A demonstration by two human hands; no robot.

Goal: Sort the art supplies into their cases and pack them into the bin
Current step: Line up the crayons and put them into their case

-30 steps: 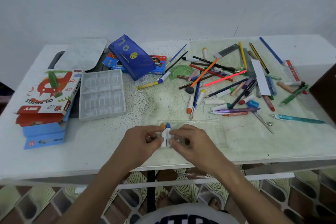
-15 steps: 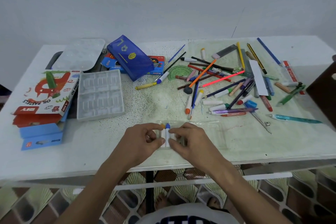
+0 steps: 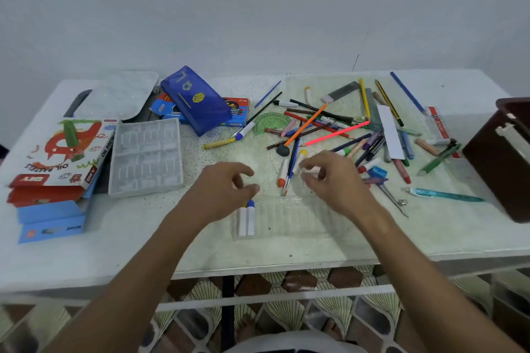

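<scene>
A clear plastic marker tray point(image 3: 289, 219) lies near the table's front edge. Two white markers point(image 3: 247, 219), one with a yellow cap and one with a blue cap, rest side by side in its leftmost slots. My left hand point(image 3: 226, 189) hovers just above their caps with curled fingers and nothing in it. My right hand point(image 3: 332, 180) is beyond the tray's far edge, thumb and fingers pinched around a white marker point(image 3: 310, 170) at the near edge of the loose pile of pens and pencils point(image 3: 358, 129).
A dark brown bin point(image 3: 504, 157) stands at the right edge. A blue pencil case point(image 3: 198, 100) lies on a colour-pen box at the back. A white moulded tray point(image 3: 146, 157), an oil pastels box point(image 3: 57, 149) and a grey lid point(image 3: 114, 94) sit on the left.
Both hands have let go of the two markers in the tray and lifted away. The right hand has reached forward to the pile and closed on a white marker.
</scene>
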